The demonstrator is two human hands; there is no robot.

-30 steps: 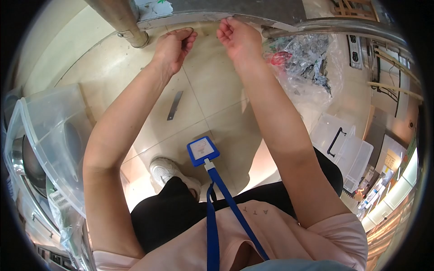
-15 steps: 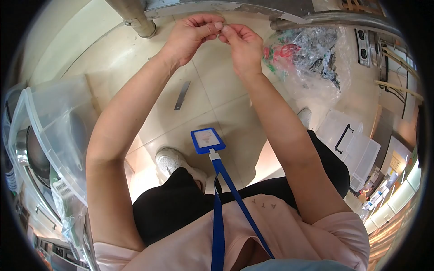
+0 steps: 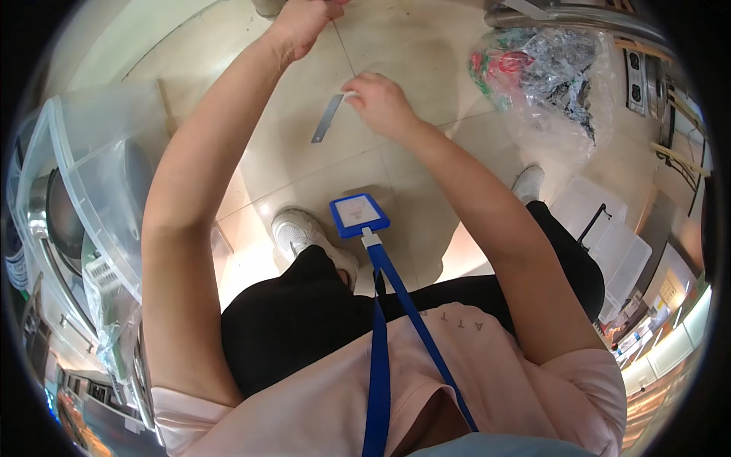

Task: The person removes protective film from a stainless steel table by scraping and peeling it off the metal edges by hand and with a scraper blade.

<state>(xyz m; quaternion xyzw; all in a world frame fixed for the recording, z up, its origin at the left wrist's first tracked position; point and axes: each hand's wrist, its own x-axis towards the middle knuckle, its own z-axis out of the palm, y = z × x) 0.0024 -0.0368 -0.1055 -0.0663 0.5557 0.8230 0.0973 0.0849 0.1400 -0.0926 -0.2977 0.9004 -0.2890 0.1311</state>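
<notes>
Near the top centre, my right hand (image 3: 378,103) has its thumb and fingers pinched at the upper end of a thin grey metal strip (image 3: 328,120), low over the tiled floor. A small pale bit shows at those fingertips. My left hand (image 3: 303,24) is at the top edge of the view, its fingers curled together and partly cut off. Whatever it may hold cannot be made out.
A clear plastic bag (image 3: 544,72) with crumpled scraps lies at upper right. Clear plastic bins stand on the left (image 3: 106,164) and right (image 3: 609,247). A blue-framed badge (image 3: 358,212) hangs over the floor. A metal tube (image 3: 586,19) crosses the upper right.
My hands have come apart from each other. The right one has moved down to the metal strip, while the left is higher in view. The camera view has shifted, moving the floor and bag upward and right.
</notes>
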